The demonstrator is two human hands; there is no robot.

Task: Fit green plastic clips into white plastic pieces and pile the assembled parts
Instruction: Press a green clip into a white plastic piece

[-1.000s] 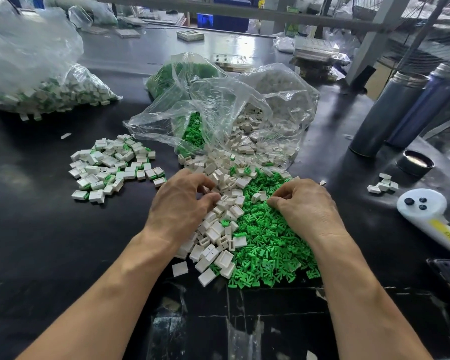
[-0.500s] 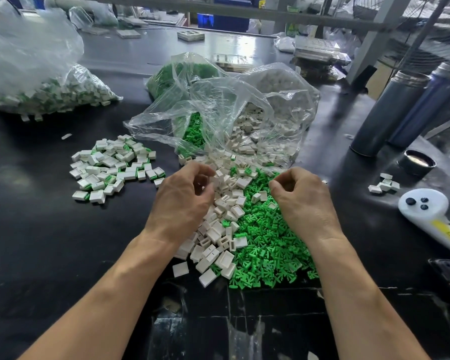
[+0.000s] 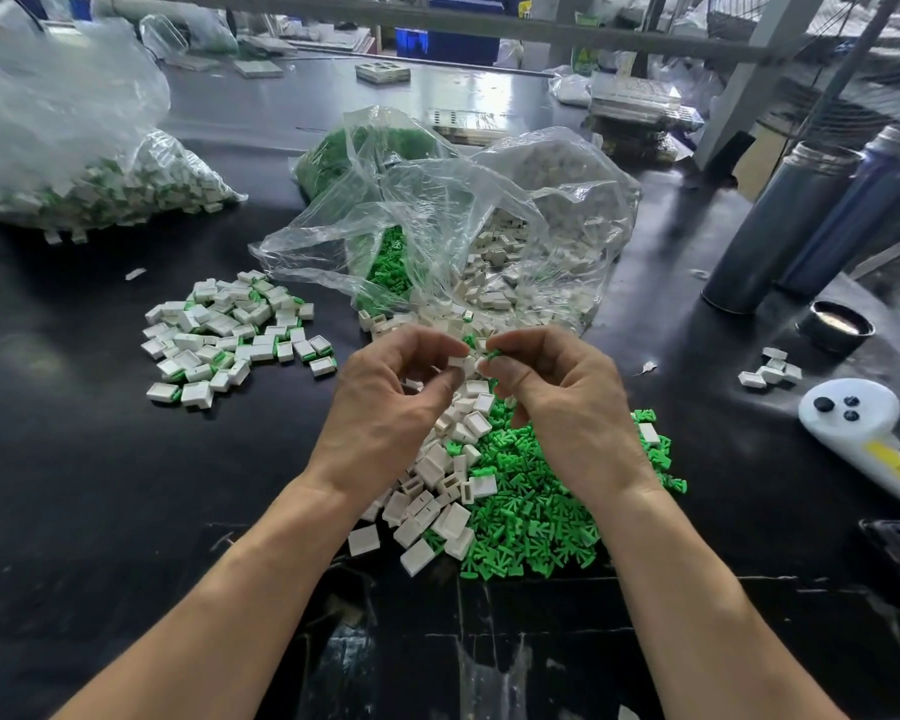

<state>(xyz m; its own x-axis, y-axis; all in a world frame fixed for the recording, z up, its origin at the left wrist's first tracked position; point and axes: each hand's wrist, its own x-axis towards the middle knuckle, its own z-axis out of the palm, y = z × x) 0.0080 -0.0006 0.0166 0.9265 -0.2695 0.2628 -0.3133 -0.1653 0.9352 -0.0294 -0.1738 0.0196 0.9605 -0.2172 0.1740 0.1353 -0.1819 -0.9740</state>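
My left hand (image 3: 385,407) pinches a small white plastic piece (image 3: 457,362) between thumb and fingertips, raised above the loose parts. My right hand (image 3: 567,402) pinches a green clip (image 3: 492,354) right beside it, the two parts almost touching. Below my hands lie a heap of loose white pieces (image 3: 437,491) and a heap of green clips (image 3: 536,517) on the black table. A pile of assembled white-and-green parts (image 3: 230,335) sits to the left.
Open clear bags (image 3: 453,226) of green clips and white pieces lie behind my hands. A large bag of assembled parts (image 3: 74,163) is at far left. Two dark flasks (image 3: 780,226), a black cap (image 3: 835,324), several white pieces (image 3: 770,371) and a white controller (image 3: 853,423) stand right.
Both hands rose from the heaps and came together. The left now holds a white piece and the right a green clip, held tip to tip.
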